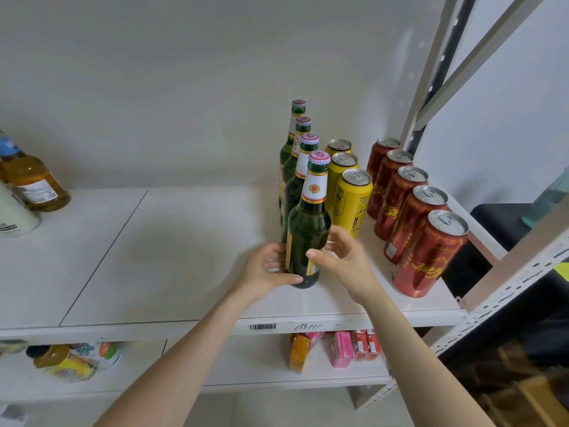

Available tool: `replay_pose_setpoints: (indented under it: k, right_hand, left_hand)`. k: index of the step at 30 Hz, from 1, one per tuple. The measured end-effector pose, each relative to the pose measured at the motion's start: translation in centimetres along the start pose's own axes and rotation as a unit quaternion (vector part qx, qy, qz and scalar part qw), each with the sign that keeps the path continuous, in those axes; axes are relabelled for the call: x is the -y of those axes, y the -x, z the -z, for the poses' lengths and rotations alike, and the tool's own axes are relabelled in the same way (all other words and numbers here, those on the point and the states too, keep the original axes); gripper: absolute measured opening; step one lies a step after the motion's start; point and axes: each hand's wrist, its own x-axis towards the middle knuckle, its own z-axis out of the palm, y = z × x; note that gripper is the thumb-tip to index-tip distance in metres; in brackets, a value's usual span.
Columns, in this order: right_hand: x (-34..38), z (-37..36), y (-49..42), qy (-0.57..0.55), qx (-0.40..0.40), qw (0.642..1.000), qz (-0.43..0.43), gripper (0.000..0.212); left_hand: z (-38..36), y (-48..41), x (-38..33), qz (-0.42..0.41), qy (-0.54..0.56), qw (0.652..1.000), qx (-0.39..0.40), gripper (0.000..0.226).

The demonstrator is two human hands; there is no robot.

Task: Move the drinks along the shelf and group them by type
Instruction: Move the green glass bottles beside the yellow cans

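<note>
Several green beer bottles stand in a row running back on the white shelf (172, 260). The front green bottle (308, 229) stands upright near the shelf's front edge. My left hand (266, 269) curls round its lower left side, thumb across the base. My right hand (341, 257) curls round its right side, thumb on the label. To the right stand three yellow cans (352, 201) in a row, then a row of several red cans (428, 254).
At the far left of the shelf stand an amber bottle (34, 180) and a white bottle (14, 214). A grey metal upright (505, 291) bounds the shelf on the right. The lower shelf holds jars (70, 362) and small pink and orange boxes (335, 349).
</note>
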Motion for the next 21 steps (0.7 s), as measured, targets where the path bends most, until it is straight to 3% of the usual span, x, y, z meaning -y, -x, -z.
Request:
replay_pose_setpoints:
  k: [15, 21]
  right_hand:
    - [0.3, -0.1, 0.1, 0.004, 0.008, 1.0, -0.03, 0.046]
    - [1.4, -0.1, 1.1, 0.098, -0.027, 0.994, -0.039, 0.046]
  left_hand:
    - [0.2, -0.1, -0.4, 0.009, -0.009, 1.0, 0.016, 0.055]
    - [1.1, 1.2, -0.9, -0.007, -0.095, 0.995, 0.028, 0.054]
